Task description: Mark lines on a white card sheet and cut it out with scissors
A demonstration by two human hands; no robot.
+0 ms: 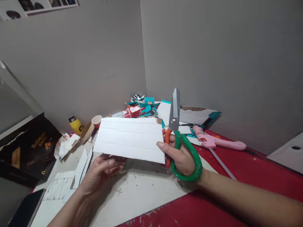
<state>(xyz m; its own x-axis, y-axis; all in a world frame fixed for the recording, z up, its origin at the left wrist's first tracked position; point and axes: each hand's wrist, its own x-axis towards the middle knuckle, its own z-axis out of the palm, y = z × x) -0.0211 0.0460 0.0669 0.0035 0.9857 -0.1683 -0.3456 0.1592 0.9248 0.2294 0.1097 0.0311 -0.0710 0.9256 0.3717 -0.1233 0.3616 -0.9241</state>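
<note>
Left fingers point(110, 163), grip unclear, underlie white cardboard point(130, 138); right fingers point(169, 150) hold it and scissors point(174, 121).

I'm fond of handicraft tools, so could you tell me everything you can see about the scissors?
The scissors have grey, metal-looking blades, joined by a round pivot and pointing upward, seemingly closed or nearly so. One handle loop is green, the other orange and partly hidden; both look smooth, like coated plastic. They are held above the table, with the right hand's thumb through the green loop, just beside the white cardboard; whether they touch it is unclear.
</note>
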